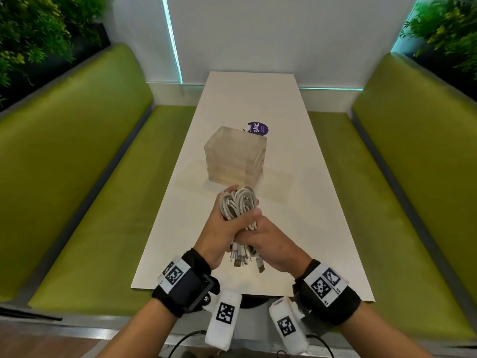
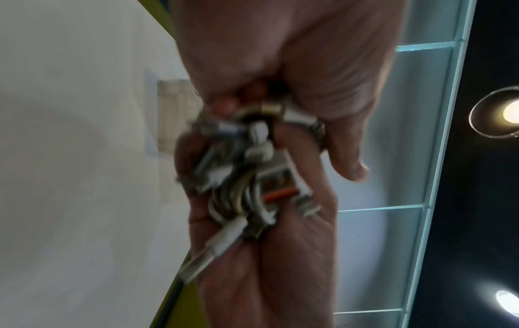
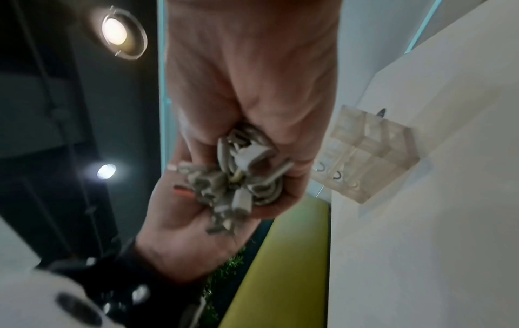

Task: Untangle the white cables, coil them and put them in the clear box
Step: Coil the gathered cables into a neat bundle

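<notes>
A bundle of white cables (image 1: 238, 204) is held in both hands above the white table (image 1: 304, 215), just in front of the clear box (image 1: 236, 156). My left hand (image 1: 223, 228) grips the looped part from the left, thumb across it. My right hand (image 1: 275, 245) grips the lower part, and several plugs (image 1: 246, 259) hang below the hands. The left wrist view shows the cables (image 2: 247, 177) blurred between both palms, with the box (image 2: 171, 117) behind. In the right wrist view the plugs (image 3: 238, 177) bunch between the hands and the box (image 3: 373, 155) stands to the right.
A round purple label (image 1: 259, 128) lies behind the box. Green benches run along the left (image 1: 90, 177) and right (image 1: 392, 177) of the narrow table. Plants (image 1: 38, 34) stand behind the benches. A white wall closes the far end.
</notes>
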`<state>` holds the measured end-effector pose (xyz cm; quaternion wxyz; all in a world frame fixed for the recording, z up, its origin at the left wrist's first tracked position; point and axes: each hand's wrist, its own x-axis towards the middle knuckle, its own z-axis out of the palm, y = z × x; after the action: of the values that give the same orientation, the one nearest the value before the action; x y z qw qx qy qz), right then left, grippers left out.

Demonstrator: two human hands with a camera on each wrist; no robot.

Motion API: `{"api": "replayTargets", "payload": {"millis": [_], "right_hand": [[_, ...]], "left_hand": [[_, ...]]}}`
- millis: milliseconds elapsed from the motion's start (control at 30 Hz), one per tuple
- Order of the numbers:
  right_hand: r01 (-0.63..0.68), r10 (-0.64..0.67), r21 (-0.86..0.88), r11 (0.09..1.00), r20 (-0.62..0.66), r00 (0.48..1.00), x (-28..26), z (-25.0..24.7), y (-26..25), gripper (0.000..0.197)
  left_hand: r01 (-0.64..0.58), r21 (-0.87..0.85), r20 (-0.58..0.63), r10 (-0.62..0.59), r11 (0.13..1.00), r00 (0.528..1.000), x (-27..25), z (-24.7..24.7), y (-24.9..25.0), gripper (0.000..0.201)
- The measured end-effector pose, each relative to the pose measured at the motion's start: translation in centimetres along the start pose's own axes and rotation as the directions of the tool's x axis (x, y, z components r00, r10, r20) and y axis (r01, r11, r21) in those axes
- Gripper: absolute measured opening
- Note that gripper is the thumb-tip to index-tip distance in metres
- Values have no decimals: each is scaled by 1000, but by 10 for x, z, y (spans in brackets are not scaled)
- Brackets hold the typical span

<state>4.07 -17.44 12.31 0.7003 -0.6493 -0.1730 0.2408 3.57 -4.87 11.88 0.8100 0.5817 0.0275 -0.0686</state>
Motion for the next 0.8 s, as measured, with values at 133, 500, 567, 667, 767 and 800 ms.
{"api": "replayTargets", "payload": {"millis": [133, 500, 567, 667, 767, 800], "right_hand": [[-9, 21, -190, 982, 60, 998, 7, 3, -4, 32], [-39, 61, -101, 994, 225, 973, 11, -5, 9, 27], [-31, 55, -103, 994, 242, 969, 13, -4, 8, 25], [-20, 50, -117, 993, 262, 964, 18, -6, 9, 26], [-31, 77, -168, 985, 274, 959, 25, -6, 13, 26], [-32, 91, -207, 978, 282, 955, 28, -6, 13, 26]], "left_hand": [[-35, -8, -121, 34, 999, 992, 0, 5, 2, 47], [-4, 29, -127, 8, 1000, 992, 2, -5, -1, 13], [-11, 24, -122, 14, 1000, 992, 2, -6, -1, 14], [-10, 32, -123, 14, 999, 992, 5, -7, 0, 12], [-9, 47, -122, 15, 999, 992, 8, -12, -1, 14], [-5, 58, -125, 12, 998, 992, 10, -15, -1, 15]]}}
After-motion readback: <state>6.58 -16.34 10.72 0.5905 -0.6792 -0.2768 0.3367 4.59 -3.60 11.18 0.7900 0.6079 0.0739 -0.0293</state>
